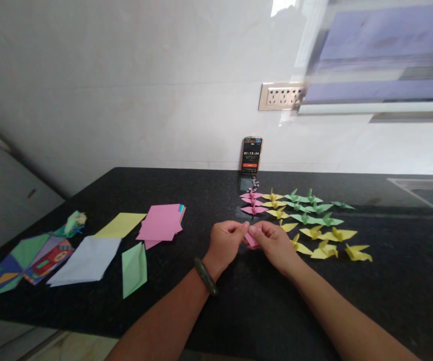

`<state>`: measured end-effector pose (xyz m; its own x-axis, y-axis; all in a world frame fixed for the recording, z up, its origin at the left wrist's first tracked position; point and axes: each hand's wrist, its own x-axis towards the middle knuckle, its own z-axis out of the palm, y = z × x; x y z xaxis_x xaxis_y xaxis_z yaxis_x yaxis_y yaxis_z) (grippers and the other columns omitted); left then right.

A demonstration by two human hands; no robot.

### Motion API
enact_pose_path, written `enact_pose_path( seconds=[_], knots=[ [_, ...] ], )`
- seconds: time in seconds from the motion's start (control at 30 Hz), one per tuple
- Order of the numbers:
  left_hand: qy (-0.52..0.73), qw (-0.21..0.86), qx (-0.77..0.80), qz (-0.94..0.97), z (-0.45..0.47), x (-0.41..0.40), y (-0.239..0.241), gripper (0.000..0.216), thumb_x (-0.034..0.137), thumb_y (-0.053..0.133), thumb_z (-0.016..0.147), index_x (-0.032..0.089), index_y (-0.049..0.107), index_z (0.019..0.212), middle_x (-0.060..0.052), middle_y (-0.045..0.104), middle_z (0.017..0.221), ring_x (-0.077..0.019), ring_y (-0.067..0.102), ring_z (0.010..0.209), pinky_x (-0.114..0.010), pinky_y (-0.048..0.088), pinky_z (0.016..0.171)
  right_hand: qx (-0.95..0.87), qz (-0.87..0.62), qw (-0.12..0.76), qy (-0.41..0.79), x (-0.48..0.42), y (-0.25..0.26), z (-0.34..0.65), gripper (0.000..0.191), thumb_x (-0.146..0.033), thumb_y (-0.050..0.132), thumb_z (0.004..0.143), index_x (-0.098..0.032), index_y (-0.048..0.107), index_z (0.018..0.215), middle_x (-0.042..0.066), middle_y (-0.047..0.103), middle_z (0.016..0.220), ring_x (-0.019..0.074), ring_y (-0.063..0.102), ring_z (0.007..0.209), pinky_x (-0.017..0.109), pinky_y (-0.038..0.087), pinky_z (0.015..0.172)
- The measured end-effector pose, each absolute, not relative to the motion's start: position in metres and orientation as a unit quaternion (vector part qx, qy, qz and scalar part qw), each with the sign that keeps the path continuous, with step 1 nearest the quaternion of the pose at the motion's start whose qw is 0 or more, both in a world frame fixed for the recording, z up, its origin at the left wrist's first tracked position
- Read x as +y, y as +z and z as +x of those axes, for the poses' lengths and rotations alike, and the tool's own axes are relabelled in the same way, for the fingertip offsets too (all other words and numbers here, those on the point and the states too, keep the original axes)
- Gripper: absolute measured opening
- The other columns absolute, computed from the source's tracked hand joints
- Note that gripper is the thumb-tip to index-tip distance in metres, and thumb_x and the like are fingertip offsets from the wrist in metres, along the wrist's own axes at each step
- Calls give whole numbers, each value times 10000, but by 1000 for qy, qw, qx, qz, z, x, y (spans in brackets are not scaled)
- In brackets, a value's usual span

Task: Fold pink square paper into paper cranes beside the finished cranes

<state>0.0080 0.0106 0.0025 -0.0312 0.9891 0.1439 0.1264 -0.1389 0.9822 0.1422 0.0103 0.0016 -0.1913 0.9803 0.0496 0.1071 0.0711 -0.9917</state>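
Both my hands meet at the middle of a black counter [261, 306], pinching a small folded pink paper piece [252, 239]. My left hand [226, 244], with a dark bangle at the wrist, is closed on its left side. My right hand [274, 244] is closed on its right side. Just beyond and to the right lie rows of folded paper cranes: pink ones [253, 201], yellow ones [323, 243] and green ones [310, 208]. A stack of pink square sheets [161, 224] lies to the left of my hands.
A phone [252, 154] showing a timer leans on the wall behind the cranes. To the left lie a yellow sheet [120, 225], a white sheet [87, 259], a folded green sheet [134, 268] and patterned wrappers [24, 260]. A wall socket [281, 96] is above.
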Motion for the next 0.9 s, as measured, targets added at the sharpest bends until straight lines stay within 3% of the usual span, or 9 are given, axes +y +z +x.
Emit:
enact_pose_path(
  seconds=[0.27, 0.57, 0.9],
  knots=[
    [534, 393, 501, 557, 9, 7, 4, 339, 411, 559, 717, 136, 623, 530, 12, 512, 452, -89, 428, 446, -217, 318, 456, -604, -479, 461, 439, 7, 5, 137, 302, -421, 543, 754, -148, 570, 628, 6, 570, 528, 113, 500, 487, 235, 392, 488],
    [551, 405, 515, 516, 6, 13, 6, 336, 402, 591, 683, 140, 536, 480, 47, 418, 430, -70, 346, 432, -213, 280, 442, -534, -425, 460, 568, 5, 7, 135, 283, -401, 661, 660, -141, 569, 726, -10, 586, 592, 90, 514, 518, 223, 424, 521],
    [539, 453, 484, 519, 7, 11, 9, 310, 399, 573, 711, 126, 565, 563, 41, 445, 463, -66, 373, 450, -199, 285, 448, -501, -458, 469, 565, 7, 3, 135, 309, -411, 715, 583, -139, 572, 615, 22, 640, 590, 95, 545, 495, 225, 448, 516]
  ],
)
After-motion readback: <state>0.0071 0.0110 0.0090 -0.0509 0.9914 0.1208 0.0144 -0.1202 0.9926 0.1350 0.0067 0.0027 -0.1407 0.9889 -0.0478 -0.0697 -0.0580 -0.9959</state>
